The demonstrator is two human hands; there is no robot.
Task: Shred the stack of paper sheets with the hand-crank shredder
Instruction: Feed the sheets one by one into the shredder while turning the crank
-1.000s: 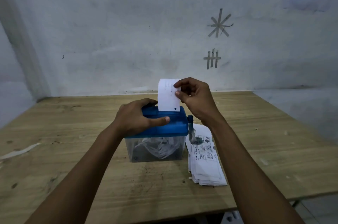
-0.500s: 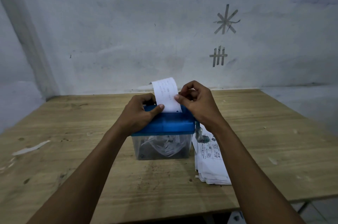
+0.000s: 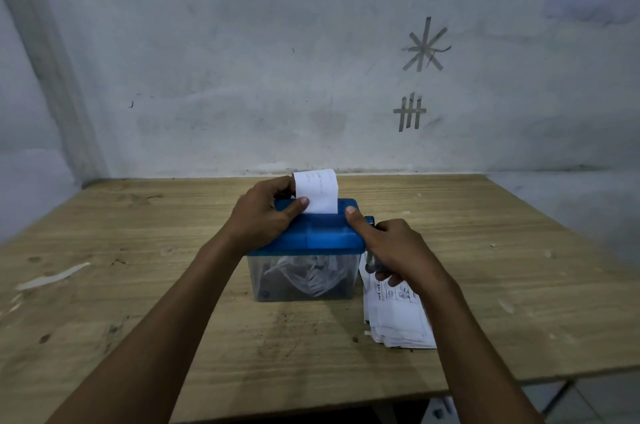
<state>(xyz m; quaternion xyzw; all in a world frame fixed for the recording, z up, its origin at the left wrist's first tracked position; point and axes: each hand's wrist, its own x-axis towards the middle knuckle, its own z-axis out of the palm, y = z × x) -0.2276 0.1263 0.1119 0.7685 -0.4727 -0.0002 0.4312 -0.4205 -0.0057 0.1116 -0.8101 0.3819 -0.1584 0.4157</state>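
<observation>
Wooden plank table (image 3: 138,302): far edge set against a pale plaster wall (image 3: 242,59).

Blue-lidded clear plastic hand-crank shredder (image 3: 311,240): midway between the table's left and right edges. A white paper sheet (image 3: 317,193) stands in the slot on top; loose white paper shreds (image 3: 304,276) lie inside.

Stack of white printed paper sheets (image 3: 398,318): flat, just right of the shredder, reaching toward the near edge.

Left hand (image 3: 263,215): on the lid's left part, thumb touching the sheet.

Right hand (image 3: 398,250): at the shredder's right side, above the stack's far end, fingers round the dark crank handle (image 3: 372,260).

Flat white scrap (image 3: 52,277): near the left edge.
</observation>
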